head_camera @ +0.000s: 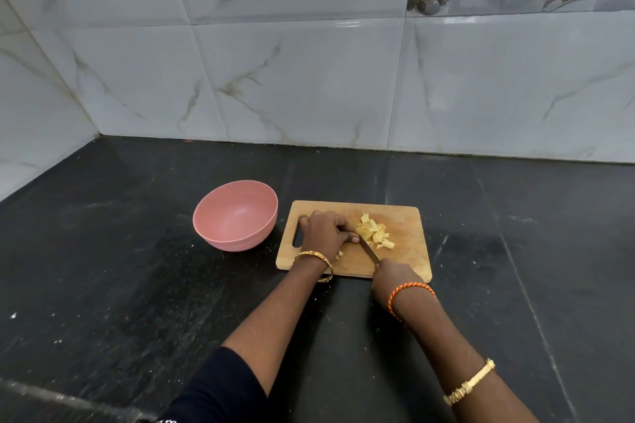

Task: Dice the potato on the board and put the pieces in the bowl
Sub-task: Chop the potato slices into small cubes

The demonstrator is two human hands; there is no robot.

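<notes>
- A person dices a potato (374,233) on a wooden cutting board (405,216) set on a dark stone counter (137,285), before a marble-patterned tiled wall (309,79).
- The right hand (395,280) grips the handle of a knife (370,249), its blade angled up and to the left so the tip meets the near-left edge of the pile.
- The left hand (324,233), fingers curled, rests on the board just left of the pile with its fingertips against the blade side; whether it pins a piece of potato cannot be told.
- The potato lies mid-board, just beyond both hands, nearer the left; it shows as pale yellow, irregular chunks in a loose heap, with one stray bit by the left wrist.
- A pink bowl (237,237) stands just left of the board, not touching it, and looks empty; the transfer appears yet to begin, and the left hand is the closer one to it.
</notes>
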